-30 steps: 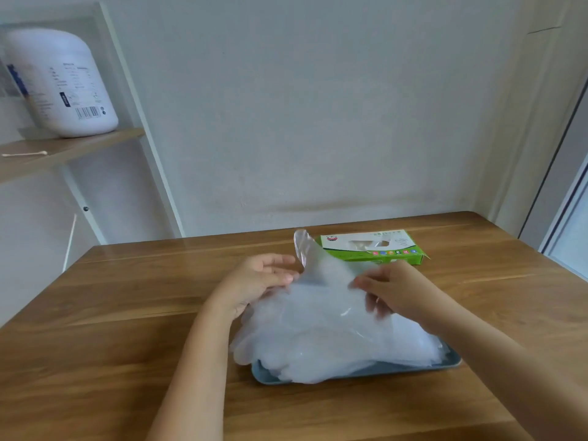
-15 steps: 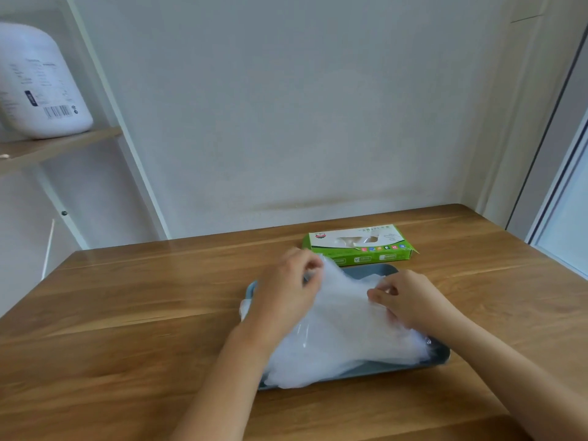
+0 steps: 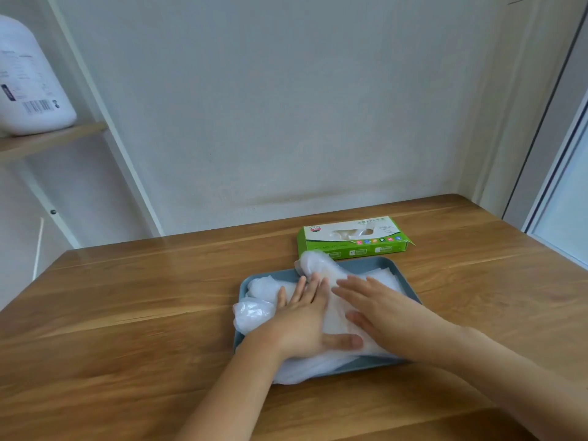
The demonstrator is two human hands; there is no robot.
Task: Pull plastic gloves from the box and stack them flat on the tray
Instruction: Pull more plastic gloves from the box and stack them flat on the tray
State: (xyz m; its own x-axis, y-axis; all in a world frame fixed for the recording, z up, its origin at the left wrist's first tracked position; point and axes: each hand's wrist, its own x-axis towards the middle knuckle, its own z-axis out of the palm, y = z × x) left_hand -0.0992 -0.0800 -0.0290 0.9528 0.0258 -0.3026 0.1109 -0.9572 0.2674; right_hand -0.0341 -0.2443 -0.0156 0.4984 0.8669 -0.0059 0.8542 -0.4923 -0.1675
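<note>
While both hands lie spread on it, the stack of clear plastic gloves [image 3: 257,313] sits on the blue-grey tray [image 3: 375,265], right of centre on the wooden table [image 3: 143,313]. The left hand [image 3: 302,323] presses palm-down on the left part of the stack, fingers straight and pointing to the far side, thumb stretched out to the right along the near part of the pile; it grasps nothing. The right hand [image 3: 381,310] rests flat on the right part, its fingers extended toward the far left and its thumb lying along the plastic, also gripping nothing. The two hands are just beside each other, with a strip of glove showing between them. Loose plastic bulges over the tray's left rim and puffs up at the far edge, and the near edge of the stack overhangs the near rim. Just beyond the tray stands the green-and-white glove box [image 3: 353,238], its top opening showing clear plastic. At far left, a white jug [image 3: 28,90] stands on a wooden shelf [image 3: 47,140].
</note>
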